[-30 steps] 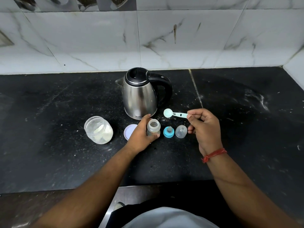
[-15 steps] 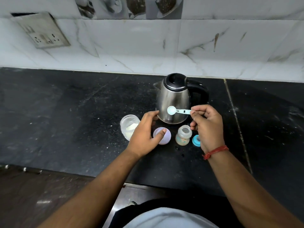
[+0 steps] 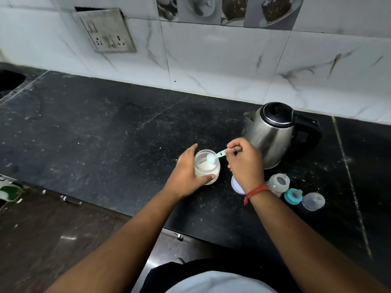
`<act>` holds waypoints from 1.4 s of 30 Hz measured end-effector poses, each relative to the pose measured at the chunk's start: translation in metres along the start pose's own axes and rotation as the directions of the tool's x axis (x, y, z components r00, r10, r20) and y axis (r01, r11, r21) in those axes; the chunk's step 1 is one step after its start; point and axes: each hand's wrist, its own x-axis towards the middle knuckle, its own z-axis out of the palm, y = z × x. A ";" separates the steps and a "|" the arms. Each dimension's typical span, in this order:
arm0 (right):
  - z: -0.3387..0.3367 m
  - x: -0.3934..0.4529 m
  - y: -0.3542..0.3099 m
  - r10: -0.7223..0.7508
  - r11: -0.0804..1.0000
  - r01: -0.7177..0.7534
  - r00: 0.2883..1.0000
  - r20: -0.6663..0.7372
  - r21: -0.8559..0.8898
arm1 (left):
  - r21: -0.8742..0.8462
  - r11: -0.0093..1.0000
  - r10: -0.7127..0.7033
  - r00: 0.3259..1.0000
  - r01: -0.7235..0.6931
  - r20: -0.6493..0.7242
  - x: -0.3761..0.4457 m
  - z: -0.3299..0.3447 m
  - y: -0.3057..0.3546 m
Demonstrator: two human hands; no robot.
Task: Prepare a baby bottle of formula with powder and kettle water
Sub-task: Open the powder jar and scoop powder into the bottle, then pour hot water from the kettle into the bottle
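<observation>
Gripping the powder jar (image 3: 207, 167) from its nine o'clock side, my left hand (image 3: 186, 178) wraps the glass, thumb across the near wall and fingers curled behind. Jar is open, upright on the black counter (image 3: 105, 134), roughly half filled with white powder.

My right hand (image 3: 245, 163), a red thread band (image 3: 255, 193) at its wrist, pinches the handle of the pale blue scoop (image 3: 213, 157) between thumb and fingertips. Scoop bowl sits over the jar mouth, at the jar's one o'clock rim; whether it touches the powder cannot be told.

Jar lid (image 3: 236, 185) lies flat at the jar's three o'clock, partly hidden under my right wrist. Further along at three o'clock: baby bottle (image 3: 279, 183), open-topped and upright; beside it the blue teat ring (image 3: 293, 195); then the clear cap (image 3: 313, 201), all apart on the counter.

Steel kettle (image 3: 273, 134), lid closed, stands at the jar's two o'clock, behind my right hand. Marble-tiled wall (image 3: 211, 60) with a switch plate (image 3: 104, 31) lies beyond.
</observation>
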 end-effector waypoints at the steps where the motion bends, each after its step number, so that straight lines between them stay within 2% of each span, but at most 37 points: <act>1: 0.006 0.000 0.001 -0.039 0.997 0.040 0.999 0.020 -0.066 | -0.012 1.000 -0.014 1.000 0.014 0.014 0.002 0.001 -0.003; 8: 0.026 0.001 -0.002 -0.153 0.882 0.243 0.958 0.243 -0.404 | -0.102 0.995 0.019 0.999 -0.015 0.048 0.007 0.003 -0.011; 13: 0.033 0.004 -0.002 -0.106 0.854 0.235 0.952 0.286 -0.463 | -0.111 0.994 0.034 0.998 -0.027 0.062 0.008 0.002 -0.014; 17: 0.030 0.002 0.001 -0.108 0.874 0.218 0.959 0.264 -0.433 | -0.116 0.993 0.041 0.998 -0.035 0.052 0.008 0.004 -0.014; 20: 0.020 0.000 0.001 -0.138 0.902 0.207 0.970 0.200 -0.378 | -0.125 0.992 0.030 0.999 -0.024 0.042 0.007 0.005 -0.013; 23: 0.004 -0.001 0.002 -0.165 0.930 0.193 0.980 0.114 -0.314 | -0.091 0.994 0.056 0.997 -0.060 -0.044 0.004 0.003 -0.008; 26: -0.018 -0.002 0.004 -0.194 0.950 0.192 0.981 0.015 -0.248 | -0.062 0.977 0.191 0.965 -0.205 -0.181 -0.001 -0.004 0.012; 29: -0.045 -0.001 0.007 -0.214 0.962 0.191 0.972 -0.102 -0.197 | -0.019 0.928 0.357 0.905 -0.371 -0.232 -0.002 -0.002 0.041; 36: -0.114 0.011 0.031 -0.106 0.994 0.083 0.919 -0.379 -0.076 | -0.038 0.866 0.491 0.862 -0.499 -0.130 0.008 0.039 0.093; 39: -0.142 0.024 0.047 -0.018 0.999 0.002 0.881 -0.472 -0.034 | -0.068 0.880 0.470 0.883 -0.470 -0.019 0.010 0.061 0.103; 42: -0.166 0.037 0.064 0.113 0.993 -0.113 0.877 -0.466 0.028 | -0.101 0.924 0.378 0.919 -0.368 0.111 0.010 0.083 0.104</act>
